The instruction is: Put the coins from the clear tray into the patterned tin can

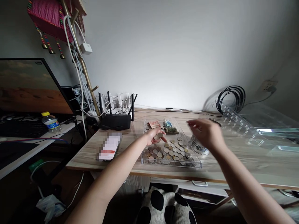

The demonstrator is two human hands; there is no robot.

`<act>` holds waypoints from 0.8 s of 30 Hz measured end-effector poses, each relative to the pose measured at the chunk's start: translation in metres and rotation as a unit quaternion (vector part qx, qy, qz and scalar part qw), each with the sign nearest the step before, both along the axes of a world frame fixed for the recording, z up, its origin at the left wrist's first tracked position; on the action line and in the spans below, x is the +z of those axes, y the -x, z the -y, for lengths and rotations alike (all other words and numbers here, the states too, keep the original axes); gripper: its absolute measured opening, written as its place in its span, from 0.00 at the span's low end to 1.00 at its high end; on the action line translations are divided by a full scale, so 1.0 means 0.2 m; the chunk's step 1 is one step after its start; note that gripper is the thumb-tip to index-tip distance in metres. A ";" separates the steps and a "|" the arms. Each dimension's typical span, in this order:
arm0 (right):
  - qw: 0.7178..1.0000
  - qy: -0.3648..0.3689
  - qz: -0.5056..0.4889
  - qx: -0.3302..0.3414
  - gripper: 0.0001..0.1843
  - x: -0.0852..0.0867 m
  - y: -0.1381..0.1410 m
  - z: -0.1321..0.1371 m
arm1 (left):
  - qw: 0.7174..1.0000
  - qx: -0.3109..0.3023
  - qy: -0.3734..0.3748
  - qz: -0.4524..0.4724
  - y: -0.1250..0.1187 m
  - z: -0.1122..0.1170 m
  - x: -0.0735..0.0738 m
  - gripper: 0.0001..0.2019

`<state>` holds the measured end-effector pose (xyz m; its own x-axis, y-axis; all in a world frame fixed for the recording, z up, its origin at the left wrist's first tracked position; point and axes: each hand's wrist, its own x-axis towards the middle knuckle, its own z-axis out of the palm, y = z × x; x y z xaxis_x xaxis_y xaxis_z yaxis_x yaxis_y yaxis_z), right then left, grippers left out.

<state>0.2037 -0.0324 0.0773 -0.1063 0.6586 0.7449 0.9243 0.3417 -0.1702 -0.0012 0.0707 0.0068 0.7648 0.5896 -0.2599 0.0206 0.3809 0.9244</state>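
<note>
A clear plastic tray (197, 162) lies on the wooden desk and holds several coins (171, 151) and a few folded banknotes (154, 124) at its far end. My left hand (156, 135) hovers palm up over the tray with a few coins resting in it, fingers loosely curled. My right hand (205, 132) is raised above the tray's right side, fingers pinched together; what they hold is too small to tell. Under it a patterned round tin (198, 147) leans against the tray's right edge.
A black router (116, 121) with antennas stands at the desk's back left, a phone (109, 150) lies left of the tray. Clear acrylic organisers (257, 124) and a coiled black cable (230, 98) sit at the right. A monitor (30, 85) and bottle (51, 122) are on the left desk.
</note>
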 end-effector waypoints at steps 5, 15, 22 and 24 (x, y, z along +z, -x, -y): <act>0.970 0.126 0.158 0.133 0.12 -0.17 0.27 -0.07 | 1.000 -0.022 0.004 0.010 0.00 -0.01 -0.03 0.26; 0.960 0.159 0.203 0.109 0.12 -0.22 0.33 -0.11 | 0.997 -0.065 0.014 0.026 -0.01 0.01 -0.04 0.24; 0.999 -0.017 -0.037 -0.026 0.14 -0.04 -0.01 0.00 | 0.990 0.132 0.044 0.023 0.00 -0.01 0.01 0.16; 0.990 -0.054 -0.085 -0.094 0.13 0.03 -0.19 0.01 | 0.968 0.238 0.070 0.039 0.00 -0.03 0.02 0.09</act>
<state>0.2424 -0.0344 0.0829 0.1437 0.5702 0.8089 0.9346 0.1905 -0.3003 -0.0005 0.0759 0.0098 0.4351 0.8432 -0.3158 -0.2563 0.4523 0.8543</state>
